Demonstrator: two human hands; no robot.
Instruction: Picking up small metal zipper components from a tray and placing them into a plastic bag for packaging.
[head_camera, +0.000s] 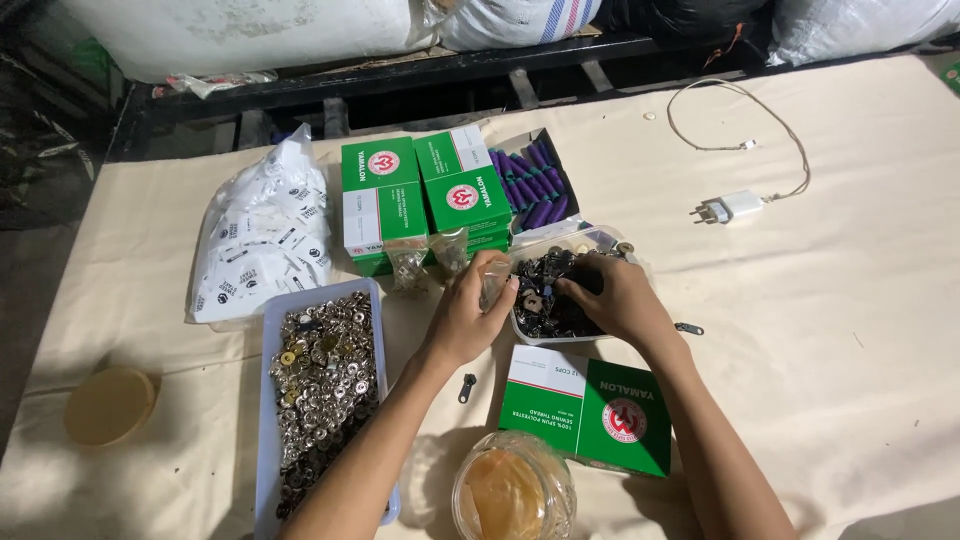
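Observation:
My left hand (470, 310) grips a small clear plastic bag (493, 283) at the left rim of a clear tray (530, 336) full of dark metal zipper pulls (547, 290). My right hand (612, 297) rests in that tray, fingers curled down among the dark pulls; what it pinches is hidden. One loose dark pull (467, 387) lies on the cloth under my left forearm, another (688, 328) to the right of my right wrist.
A long tray of silver metal buttons (322, 380) sits at left beside a bag of white labels (262, 245). Green-and-white thread boxes (415, 195), an open box of purple spools (535, 185), another green box (590, 408), a glass jar (512, 492), a round lid (108, 405), a charger with cable (735, 205).

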